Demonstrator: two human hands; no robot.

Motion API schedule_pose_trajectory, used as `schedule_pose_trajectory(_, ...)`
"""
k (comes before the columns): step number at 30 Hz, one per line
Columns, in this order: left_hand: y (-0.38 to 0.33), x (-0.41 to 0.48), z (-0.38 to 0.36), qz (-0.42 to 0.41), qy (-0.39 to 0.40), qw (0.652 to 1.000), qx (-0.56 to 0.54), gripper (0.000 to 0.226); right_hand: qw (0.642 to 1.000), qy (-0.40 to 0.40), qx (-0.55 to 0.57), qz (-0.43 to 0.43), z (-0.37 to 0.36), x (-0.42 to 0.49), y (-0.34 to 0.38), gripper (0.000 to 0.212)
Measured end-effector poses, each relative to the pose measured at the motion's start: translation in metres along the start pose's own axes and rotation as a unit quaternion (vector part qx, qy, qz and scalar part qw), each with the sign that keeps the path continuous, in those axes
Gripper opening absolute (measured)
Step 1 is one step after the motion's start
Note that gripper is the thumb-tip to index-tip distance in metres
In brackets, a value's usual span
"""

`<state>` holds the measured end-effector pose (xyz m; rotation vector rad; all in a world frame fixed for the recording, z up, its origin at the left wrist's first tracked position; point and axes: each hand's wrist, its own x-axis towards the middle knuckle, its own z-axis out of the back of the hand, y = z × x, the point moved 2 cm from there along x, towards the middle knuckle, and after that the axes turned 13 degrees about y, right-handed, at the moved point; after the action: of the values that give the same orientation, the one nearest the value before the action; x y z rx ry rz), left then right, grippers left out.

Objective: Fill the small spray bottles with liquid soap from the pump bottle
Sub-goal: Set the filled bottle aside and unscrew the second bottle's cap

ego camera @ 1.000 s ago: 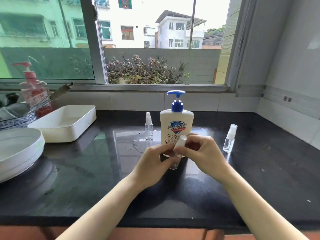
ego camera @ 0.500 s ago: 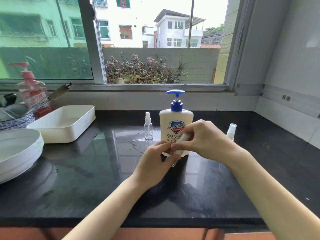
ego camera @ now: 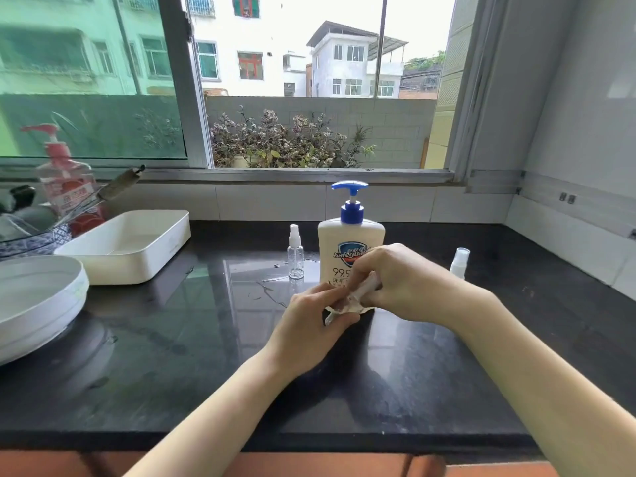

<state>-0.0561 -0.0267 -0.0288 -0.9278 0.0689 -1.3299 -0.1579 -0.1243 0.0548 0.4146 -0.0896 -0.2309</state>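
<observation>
- Holding a small bottle [ego camera: 358, 297] just before the pump bottle [ego camera: 349, 246]: my left hand [ego camera: 309, 325] grips its body, my right hand [ego camera: 406, 280] pinches its top.
- Light, thin, slick plastic, I reckon; I'd grip low and twist gently.

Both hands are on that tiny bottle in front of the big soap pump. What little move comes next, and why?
Probably twisting the spray top off. The left hand grips the small spray bottle by its body while the right hand pinches its top, and it needs opening before soap from the pump bottle can go in.
</observation>
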Motion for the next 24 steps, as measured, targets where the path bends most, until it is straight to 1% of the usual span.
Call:
schedule_pose_trajectory(2,0.000,0.000,0.000,-0.006,0.002,1.000,0.003,0.032,1.000,0.021,0.008,0.003,-0.001,-0.001,0.002,0.023)
schedule_pose_trajectory(3,0.000,0.000,0.000,-0.009,0.002,1.000,0.000,0.031,1.000,0.017,0.001,-0.006,-0.002,-0.002,0.004,0.030)
schedule_pose_trajectory(4,0.000,0.000,0.000,-0.010,-0.001,1.000,-0.004,0.030,1.000,0.008,-0.012,-0.018,-0.002,-0.002,0.004,0.033)
schedule_pose_trajectory(6,0.000,0.000,0.000,-0.006,-0.008,1.000,-0.005,0.031,0.999,-0.011,-0.032,-0.027,-0.002,-0.001,0.004,0.027)
schedule_pose_trajectory(9,-0.001,0.000,-0.002,0.003,0.003,1.000,0.008,0.034,1.000,-0.017,-0.018,0.011,0.000,-0.002,0.004,0.007)
schedule_pose_trajectory(11,-0.001,0.000,-0.002,0.000,0.000,1.000,0.013,0.032,0.999,-0.025,-0.024,0.041,0.004,-0.003,0.005,0.012)
schedule_pose_trajectory(14,0.001,0.000,-0.001,0.028,-0.004,1.000,0.001,0.032,0.995,-0.069,-0.015,0.070,0.016,-0.006,0.001,0.018)
schedule_pose_trajectory(18,0.001,-0.001,0.004,0.033,-0.055,0.998,-0.010,0.032,0.986,-0.125,0.103,0.046,0.027,-0.015,-0.028,0.017)
schedule_pose_trajectory(20,0.002,-0.001,0.008,0.037,-0.102,0.994,-0.020,0.029,0.967,-0.140,0.211,0.032,0.018,-0.020,-0.045,0.015)
schedule_pose_trajectory(22,0.004,-0.001,0.012,0.055,-0.146,0.987,-0.033,0.028,0.950,-0.122,0.288,0.000,-0.003,-0.021,-0.060,0.014)
schedule_pose_trajectory(24,0.005,-0.001,0.012,0.068,-0.157,0.985,-0.037,0.031,0.955,-0.088,0.283,-0.026,-0.029,-0.020,-0.066,0.014)
